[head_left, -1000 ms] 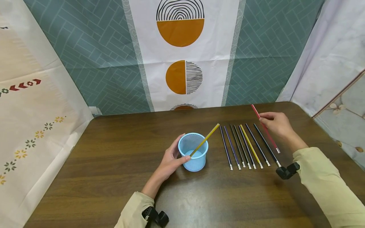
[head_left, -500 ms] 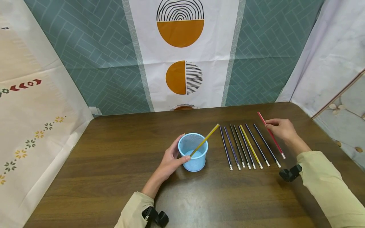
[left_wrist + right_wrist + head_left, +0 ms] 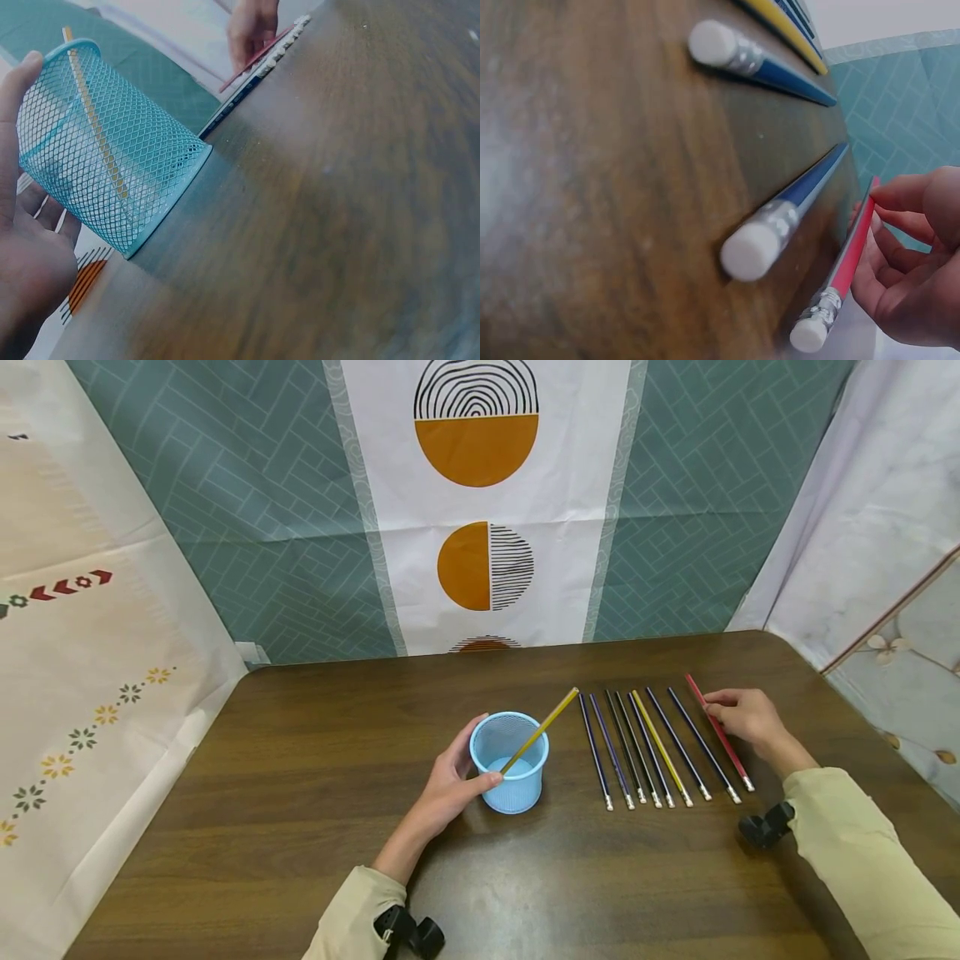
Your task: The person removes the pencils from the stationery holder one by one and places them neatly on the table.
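My left hand (image 3: 453,777) grips a light blue mesh pencil cup (image 3: 513,793), thumb over its near rim and fingers around its left side. One yellow pencil (image 3: 551,717) leans in the cup, its upper end sticking out to the right. At the right end of a row of pencils, my right hand (image 3: 750,718) pinches a red pencil (image 3: 727,747) between thumb and fingertips. In the right wrist view the red pencil's white eraser (image 3: 808,335) points toward the camera, close over the table. A dark blue pencil (image 3: 702,743) lies just left of it.
Several dark pencils and a yellow pencil (image 3: 660,745) lie side by side on the brown wooden table (image 3: 300,827), erasers toward me. The table's back edge meets a green and white patterned cloth (image 3: 300,568). Pale cloths hang at the left and right sides.
My right hand has brought the red pencil toward me and slightly right, lowering it beside the row's last dark blue pencil. The left hand and the cup stay put.
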### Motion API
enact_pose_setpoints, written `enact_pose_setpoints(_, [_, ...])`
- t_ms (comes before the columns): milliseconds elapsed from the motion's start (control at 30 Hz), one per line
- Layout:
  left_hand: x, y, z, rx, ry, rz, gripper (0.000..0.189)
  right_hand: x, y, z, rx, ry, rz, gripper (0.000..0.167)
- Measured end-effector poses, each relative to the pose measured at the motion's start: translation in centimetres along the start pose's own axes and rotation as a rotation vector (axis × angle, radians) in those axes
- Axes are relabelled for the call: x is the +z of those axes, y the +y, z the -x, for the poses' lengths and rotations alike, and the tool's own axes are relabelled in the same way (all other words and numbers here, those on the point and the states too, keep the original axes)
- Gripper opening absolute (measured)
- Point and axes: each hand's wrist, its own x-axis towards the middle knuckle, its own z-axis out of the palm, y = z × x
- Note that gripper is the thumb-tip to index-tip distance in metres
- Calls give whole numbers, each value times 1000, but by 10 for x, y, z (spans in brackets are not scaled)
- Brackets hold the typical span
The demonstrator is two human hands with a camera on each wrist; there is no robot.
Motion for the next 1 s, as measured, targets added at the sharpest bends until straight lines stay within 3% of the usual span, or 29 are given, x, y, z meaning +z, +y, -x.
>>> enact_pose_setpoints(300, [1, 1, 0, -5, 11, -11, 80, 2, 5, 1, -10, -10, 18, 35])
enact_pose_setpoints(600, [0, 0, 0, 0, 7, 2, 82, 4, 3, 4, -24, 19, 125, 33])
enact_pose_setpoints(1000, [2, 0, 0, 1, 17, -5, 83, 3, 4, 5, -7, -1, 19, 34])
